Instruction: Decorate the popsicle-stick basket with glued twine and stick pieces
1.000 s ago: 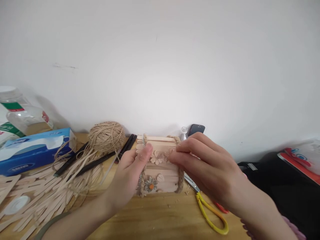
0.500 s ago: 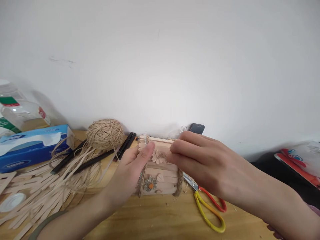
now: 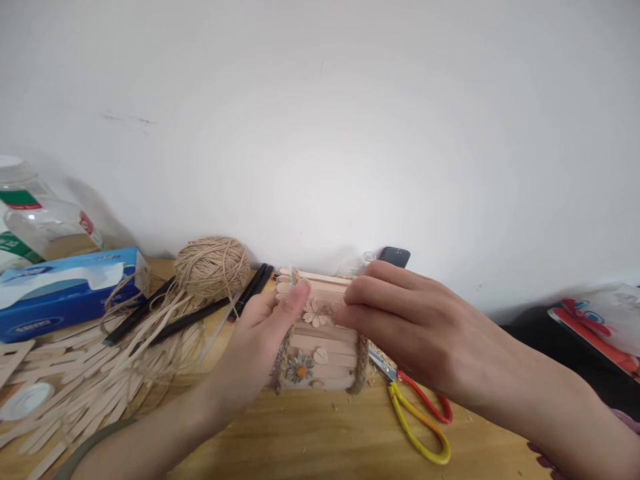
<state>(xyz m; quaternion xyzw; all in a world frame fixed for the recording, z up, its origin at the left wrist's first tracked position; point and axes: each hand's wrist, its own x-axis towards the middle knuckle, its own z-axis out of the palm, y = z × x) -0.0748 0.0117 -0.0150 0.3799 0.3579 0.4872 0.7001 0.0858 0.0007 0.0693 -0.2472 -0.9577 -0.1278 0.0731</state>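
A holder made of wooden craft sticks (image 3: pixel 325 340) lies between my hands, trimmed with twine braids at both ends. On its side sit a wooden flower (image 3: pixel 315 312), a small heart (image 3: pixel 321 355) and a grey-petalled flower with an orange centre (image 3: pixel 300 367). My left hand (image 3: pixel 267 333) is closed round the left end, thumb across the top. The fingers of my right hand (image 3: pixel 395 313) are pinched together against the upper right part, and whatever lies in that pinch is hidden. Yellow and red scissors (image 3: pixel 417 417) lie just below my right hand.
At the left are a twine ball (image 3: pixel 213 267), loose craft sticks (image 3: pixel 85 400), black sticks (image 3: pixel 190 320), a blue tissue pack (image 3: pixel 65 293), a clear bottle (image 3: pixel 50 220) and a white lid (image 3: pixel 27 401). A dark phone-like object (image 3: pixel 395 256) leans at the wall.
Hardly anything differs. Both hands keep their hold on the craft-stick holder, and the whole view has shifted very slightly.
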